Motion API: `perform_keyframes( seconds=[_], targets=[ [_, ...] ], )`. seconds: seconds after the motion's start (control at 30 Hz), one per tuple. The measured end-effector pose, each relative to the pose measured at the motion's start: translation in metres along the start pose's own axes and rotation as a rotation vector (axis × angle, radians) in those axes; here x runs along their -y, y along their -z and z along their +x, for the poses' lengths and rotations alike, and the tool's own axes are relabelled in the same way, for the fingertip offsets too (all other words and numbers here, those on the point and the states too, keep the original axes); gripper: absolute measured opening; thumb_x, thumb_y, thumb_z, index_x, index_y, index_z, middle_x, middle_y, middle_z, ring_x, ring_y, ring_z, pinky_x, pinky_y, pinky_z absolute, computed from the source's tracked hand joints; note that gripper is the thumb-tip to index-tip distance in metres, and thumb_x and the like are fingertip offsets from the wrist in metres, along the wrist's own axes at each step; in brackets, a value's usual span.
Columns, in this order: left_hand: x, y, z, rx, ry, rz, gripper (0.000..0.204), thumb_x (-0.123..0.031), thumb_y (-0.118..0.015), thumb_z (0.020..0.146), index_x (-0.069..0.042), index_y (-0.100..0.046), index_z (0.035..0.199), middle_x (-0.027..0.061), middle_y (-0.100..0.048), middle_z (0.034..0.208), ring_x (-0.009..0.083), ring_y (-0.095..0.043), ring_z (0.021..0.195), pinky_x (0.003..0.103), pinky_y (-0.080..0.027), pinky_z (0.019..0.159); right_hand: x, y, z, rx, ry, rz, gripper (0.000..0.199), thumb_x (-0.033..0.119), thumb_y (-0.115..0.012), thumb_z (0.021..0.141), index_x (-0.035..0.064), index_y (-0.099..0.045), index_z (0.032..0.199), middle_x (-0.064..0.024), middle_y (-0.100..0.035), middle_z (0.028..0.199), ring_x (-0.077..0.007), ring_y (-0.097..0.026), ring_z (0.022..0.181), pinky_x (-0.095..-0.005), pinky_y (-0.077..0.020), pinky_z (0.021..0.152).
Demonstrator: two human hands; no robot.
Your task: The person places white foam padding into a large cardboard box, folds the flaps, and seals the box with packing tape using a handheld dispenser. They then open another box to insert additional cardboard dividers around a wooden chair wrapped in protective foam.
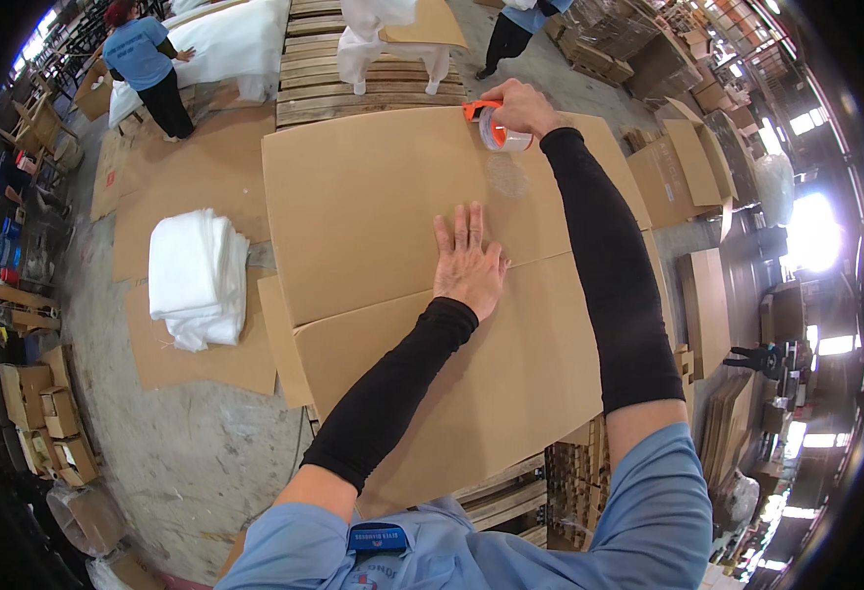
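A large brown cardboard box (368, 202) lies before me, with a seam running across its top between two flaps. Flat on the box near that seam rests my left hand (471, 264), fingers stretched and holding nothing. At the far edge of the box, my right hand (524, 106) is wrapped round an orange tape dispenser (497, 132) with a roll of clear tape. A patch of clear tape (507, 175) shines on the cardboard just below the dispenser. The underside of my right hand's grip is partly hidden.
Wooden pallets (319, 88) extend beyond the box, bearing a foam-wrapped piece of furniture (363, 59). Folded white foam sheeting (194, 275) sits on flat cardboard at left. One person (142, 59) works at the far left; another (510, 39) stands at the back. Cartons (683, 172) line the right.
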State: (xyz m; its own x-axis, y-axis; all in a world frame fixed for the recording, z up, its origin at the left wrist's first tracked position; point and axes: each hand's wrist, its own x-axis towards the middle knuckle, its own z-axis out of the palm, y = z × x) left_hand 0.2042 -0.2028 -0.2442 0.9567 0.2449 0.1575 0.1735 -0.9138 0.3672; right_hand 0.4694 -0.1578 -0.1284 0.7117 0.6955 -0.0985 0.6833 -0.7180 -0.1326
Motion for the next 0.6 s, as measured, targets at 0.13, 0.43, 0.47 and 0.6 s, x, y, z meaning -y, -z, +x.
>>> perform_keyframes(
  seconds=[0.13,0.43,0.47,0.6],
  targets=[
    [-0.003,0.005,0.0,0.03,-0.002,-0.003,0.039,-0.039,-0.046,0.104,-0.009,-0.069,0.111,0.0258,-0.022,0.164,0.043,-0.02,0.151,0.067,-0.011,0.119,-0.002,0.0,-0.007,0.01,0.008,-0.023,0.055,0.015,-0.064,0.073,0.0206,-0.072,0.127,-0.0137,-0.071,0.124,-0.0336,-0.067,0.113,-0.042,-0.0524,0.1],
    [0.0,-0.002,-0.002,-0.031,0.001,-0.005,0.038,-0.04,-0.049,0.102,-0.009,-0.069,0.112,0.0254,-0.026,0.162,0.0429,-0.021,0.151,0.067,-0.011,0.119,0.0,-0.004,-0.036,0.04,0.021,-0.021,0.047,0.02,-0.063,0.079,0.0231,-0.074,0.124,-0.0148,-0.074,0.114,-0.0315,-0.07,0.106,-0.0417,-0.0542,0.094],
    [-0.001,-0.002,-0.002,-0.038,-0.001,-0.008,0.038,-0.04,-0.049,0.102,-0.009,-0.069,0.112,0.0254,-0.026,0.162,0.0428,-0.021,0.151,0.067,-0.011,0.119,-0.004,-0.005,-0.039,0.044,0.026,-0.006,0.046,0.02,-0.064,0.078,0.0221,-0.074,0.123,-0.0149,-0.074,0.113,-0.0317,-0.07,0.105,-0.0413,-0.0546,0.093],
    [-0.003,-0.004,-0.001,-0.039,-0.004,-0.023,0.039,-0.041,-0.048,0.102,-0.009,-0.067,0.114,0.0253,-0.024,0.163,0.0428,-0.019,0.152,0.066,-0.009,0.12,-0.023,-0.008,-0.065,0.035,0.104,0.009,0.046,0.019,-0.063,0.078,0.0203,-0.074,0.123,-0.016,-0.074,0.109,-0.0329,-0.07,0.1,-0.0406,-0.0553,0.09]
  ],
)
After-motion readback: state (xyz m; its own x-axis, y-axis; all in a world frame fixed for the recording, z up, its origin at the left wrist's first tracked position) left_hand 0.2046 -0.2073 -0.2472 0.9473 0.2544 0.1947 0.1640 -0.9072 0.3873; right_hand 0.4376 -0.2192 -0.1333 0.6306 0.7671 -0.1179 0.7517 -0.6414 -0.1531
